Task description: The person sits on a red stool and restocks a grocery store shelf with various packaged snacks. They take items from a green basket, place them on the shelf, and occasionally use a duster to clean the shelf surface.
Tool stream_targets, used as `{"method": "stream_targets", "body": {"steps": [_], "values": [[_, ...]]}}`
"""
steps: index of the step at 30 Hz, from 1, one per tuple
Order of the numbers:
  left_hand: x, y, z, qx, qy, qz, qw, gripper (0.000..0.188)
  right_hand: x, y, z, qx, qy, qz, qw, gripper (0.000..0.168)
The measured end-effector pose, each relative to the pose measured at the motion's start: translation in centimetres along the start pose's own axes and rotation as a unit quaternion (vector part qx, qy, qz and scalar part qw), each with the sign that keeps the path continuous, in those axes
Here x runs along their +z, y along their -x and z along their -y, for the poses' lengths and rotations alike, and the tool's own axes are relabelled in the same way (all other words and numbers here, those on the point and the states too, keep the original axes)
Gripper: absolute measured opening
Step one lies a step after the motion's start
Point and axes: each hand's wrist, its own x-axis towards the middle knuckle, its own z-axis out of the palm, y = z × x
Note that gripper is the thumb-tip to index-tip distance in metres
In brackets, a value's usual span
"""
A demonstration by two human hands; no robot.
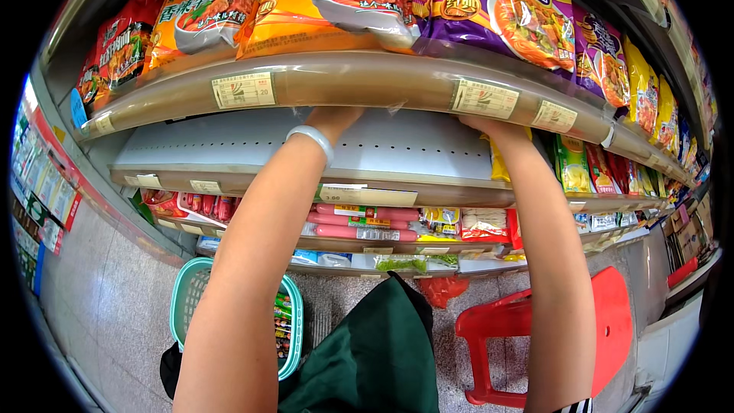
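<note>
Both my arms reach in between two store shelves. My left hand (337, 117), with a pale bangle (312, 139) on its wrist, goes in under the upper shelf (367, 77), whose lip hides the fingers. Farther right, my right hand (485, 124) also disappears beneath that lip, close to a yellow package (500, 158). What either hand holds or touches is hidden. Between my forearms shows the bare, perforated surface of the white lower shelf (395, 137). Above my hands, orange noodle packs (338, 6) and purple noodle packs (504, 11) stand on the upper shelf.
Pink sausages (367, 223) and other packets lie on a lower tier. On the floor, a turquoise basket (296, 321) with small packaged items stands left of my dark green garment (367, 350). A red plastic stool (610, 327) is at right, partly behind my forearm.
</note>
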Motion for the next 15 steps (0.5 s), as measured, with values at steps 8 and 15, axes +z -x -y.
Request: {"method": "stream_targets", "body": {"steps": [8, 15], "values": [[-0.7, -0.1, -1.2, -0.012, -0.002, -0.004, 1.0, 0.048, 0.9, 0.2, -1.6, 0.001, -0.016, 0.009, 1.0, 0.06], [-0.3, 0.3, 2.4, 0.173, -0.202, -0.142, 0.954, 0.045, 1.4, -0.2, -1.3, -0.049, -0.088, -0.072, 0.992, 0.06]]}}
